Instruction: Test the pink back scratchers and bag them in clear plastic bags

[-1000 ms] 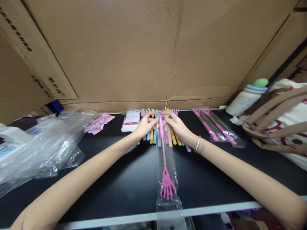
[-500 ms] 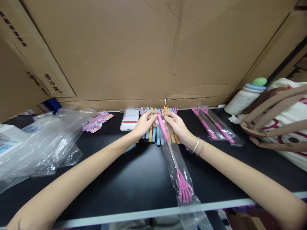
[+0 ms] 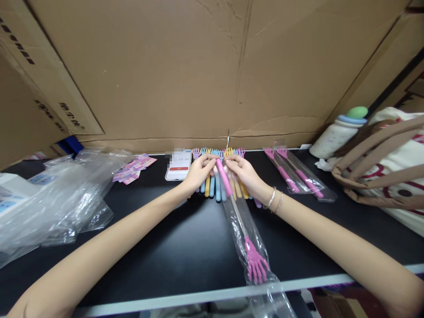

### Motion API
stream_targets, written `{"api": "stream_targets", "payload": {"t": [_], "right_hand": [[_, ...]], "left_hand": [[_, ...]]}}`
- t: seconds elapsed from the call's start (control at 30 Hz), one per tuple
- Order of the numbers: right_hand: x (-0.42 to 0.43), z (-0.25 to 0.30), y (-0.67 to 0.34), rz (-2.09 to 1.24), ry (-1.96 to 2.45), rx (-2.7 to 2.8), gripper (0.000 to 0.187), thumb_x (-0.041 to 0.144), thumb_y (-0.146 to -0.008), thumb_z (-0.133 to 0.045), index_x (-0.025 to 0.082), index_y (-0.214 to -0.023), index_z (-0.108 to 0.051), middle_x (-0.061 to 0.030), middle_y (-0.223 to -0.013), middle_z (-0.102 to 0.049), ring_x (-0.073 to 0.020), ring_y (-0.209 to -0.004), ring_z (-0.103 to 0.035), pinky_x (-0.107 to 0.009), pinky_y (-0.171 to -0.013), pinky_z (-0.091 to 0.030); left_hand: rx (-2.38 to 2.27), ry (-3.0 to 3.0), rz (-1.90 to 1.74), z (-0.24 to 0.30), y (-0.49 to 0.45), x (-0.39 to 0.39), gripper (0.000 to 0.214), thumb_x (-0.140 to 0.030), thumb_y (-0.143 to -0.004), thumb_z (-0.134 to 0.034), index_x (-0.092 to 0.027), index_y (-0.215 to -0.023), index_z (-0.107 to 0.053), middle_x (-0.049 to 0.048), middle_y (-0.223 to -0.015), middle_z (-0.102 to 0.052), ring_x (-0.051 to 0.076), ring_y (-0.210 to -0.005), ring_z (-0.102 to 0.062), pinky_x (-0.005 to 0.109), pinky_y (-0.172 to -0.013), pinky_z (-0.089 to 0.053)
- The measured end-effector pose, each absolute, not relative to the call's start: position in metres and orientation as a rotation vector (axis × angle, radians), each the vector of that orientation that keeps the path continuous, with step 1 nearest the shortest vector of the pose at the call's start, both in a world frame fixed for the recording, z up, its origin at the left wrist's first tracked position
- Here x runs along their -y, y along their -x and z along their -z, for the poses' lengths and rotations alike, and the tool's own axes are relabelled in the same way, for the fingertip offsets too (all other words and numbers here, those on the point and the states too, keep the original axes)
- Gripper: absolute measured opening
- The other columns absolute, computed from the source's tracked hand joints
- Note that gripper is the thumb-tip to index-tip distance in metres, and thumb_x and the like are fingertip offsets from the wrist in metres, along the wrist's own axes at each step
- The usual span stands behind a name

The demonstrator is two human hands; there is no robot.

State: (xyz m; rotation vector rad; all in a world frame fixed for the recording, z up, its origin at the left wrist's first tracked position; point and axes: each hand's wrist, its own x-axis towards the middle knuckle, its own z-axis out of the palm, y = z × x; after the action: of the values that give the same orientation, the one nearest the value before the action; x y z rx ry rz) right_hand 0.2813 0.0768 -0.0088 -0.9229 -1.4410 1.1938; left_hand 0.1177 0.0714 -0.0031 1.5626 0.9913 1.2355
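A pink back scratcher point(image 3: 225, 177) lies inside a long clear plastic bag point(image 3: 244, 216), its hand-shaped end towards me and its handle between my hands. My left hand point(image 3: 202, 170) pinches the bag's far end on the left of the handle tip. On the other side, my right hand point(image 3: 243, 171) pinches the same end, thumb and fingers together. Beneath both hands lies a row of yellow, blue and purple back scratchers point(image 3: 212, 186), partly hidden by the fingers. The bag's near end hangs over the table edge.
Left are a heap of clear plastic bags point(image 3: 71, 198) and pink printed cards point(image 3: 134, 168). A phone point(image 3: 179, 165) lies behind my left hand. Right, bagged pink back scratchers point(image 3: 294, 172), a white bottle point(image 3: 336, 137) and a cloth bag point(image 3: 380, 163) stand or lie before a cardboard wall point(image 3: 172, 66).
The pink back scratcher in its bag has shifted very slightly towards me. Both hands keep their pinch at nearly the same place.
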Motion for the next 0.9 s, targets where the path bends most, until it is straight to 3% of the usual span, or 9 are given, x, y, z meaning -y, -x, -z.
{"api": "stream_targets", "payload": {"t": [0.57,0.9], "right_hand": [[-0.083,0.008,-0.284,-1.197,0.92,1.482,0.026,0.039,-0.072,-0.067,0.02,-0.086,-0.056,0.0036,-0.069,-0.056,-0.0103,-0.06,-0.05,-0.023,-0.054,-0.039],[-0.084,0.009,-0.289,-1.266,0.856,1.474,0.016,0.03,-0.072,-0.062,0.022,-0.085,-0.058,0.0034,-0.077,-0.054,-0.011,-0.068,-0.051,-0.023,-0.06,-0.041]], "left_hand": [[-0.97,-1.55,-1.289,0.006,-0.119,-0.071,0.008,-0.024,-0.083,-0.054,-0.016,-0.082,-0.053,-0.0044,-0.057,-0.053,0.009,-0.056,-0.053,0.018,-0.055,-0.042],[-0.963,-1.582,-1.21,0.008,-0.117,-0.066,0.011,-0.027,-0.086,-0.05,-0.018,-0.09,-0.053,-0.0051,-0.059,-0.049,0.006,-0.05,-0.048,0.014,-0.045,-0.038]]}}
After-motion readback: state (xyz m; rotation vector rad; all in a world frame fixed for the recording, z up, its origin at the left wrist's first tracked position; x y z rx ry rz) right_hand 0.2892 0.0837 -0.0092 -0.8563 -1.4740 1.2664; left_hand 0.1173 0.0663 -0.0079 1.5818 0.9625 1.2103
